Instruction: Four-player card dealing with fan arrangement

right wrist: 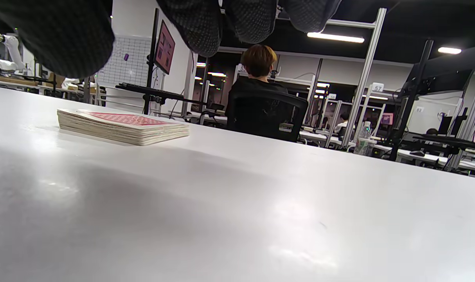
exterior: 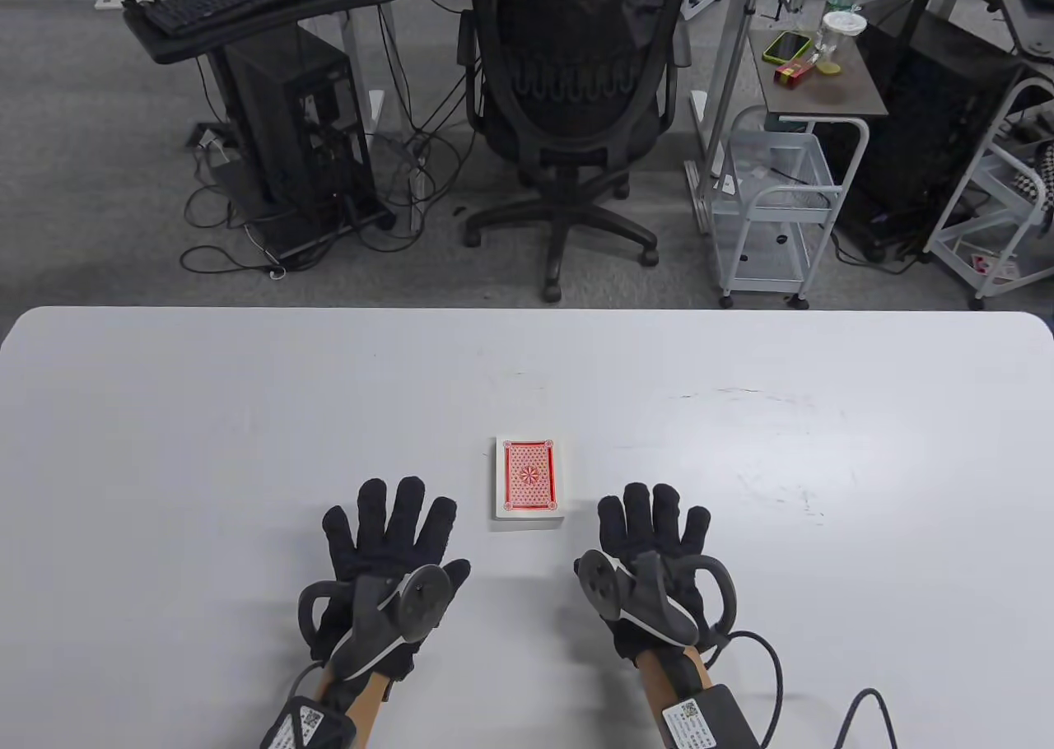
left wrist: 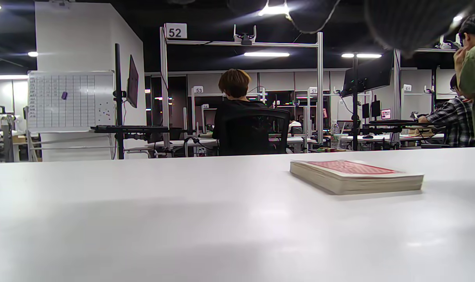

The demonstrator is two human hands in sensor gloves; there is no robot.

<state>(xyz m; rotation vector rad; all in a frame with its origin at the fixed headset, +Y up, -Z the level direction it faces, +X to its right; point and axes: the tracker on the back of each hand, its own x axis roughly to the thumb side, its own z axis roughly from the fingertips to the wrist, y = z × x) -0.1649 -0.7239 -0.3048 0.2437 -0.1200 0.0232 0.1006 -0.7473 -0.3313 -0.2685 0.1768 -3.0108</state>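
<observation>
Squared deck waits between two flat hands, nothing dealt yet.

The red-backed stack of playing cards (exterior: 529, 483) lies face down on the white table (exterior: 206, 420), centred for easy reach; the left hand (exterior: 387, 547) at its 8 o'clock and right hand (exterior: 655, 551) at 4 o'clock rest palm-down, fingers spread, holding nothing, apparently poised to begin.

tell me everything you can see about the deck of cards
The deck of cards is a squared, fairly thick stack lying flat and face down on the white table. The top card shows a red patterned back with a round medallion inside a white border; the layered edges look cream-coloured in both wrist views. It sits between and just beyond the left hand and the right hand, which lie open on the table to either side. Neither hand touches it.
</observation>
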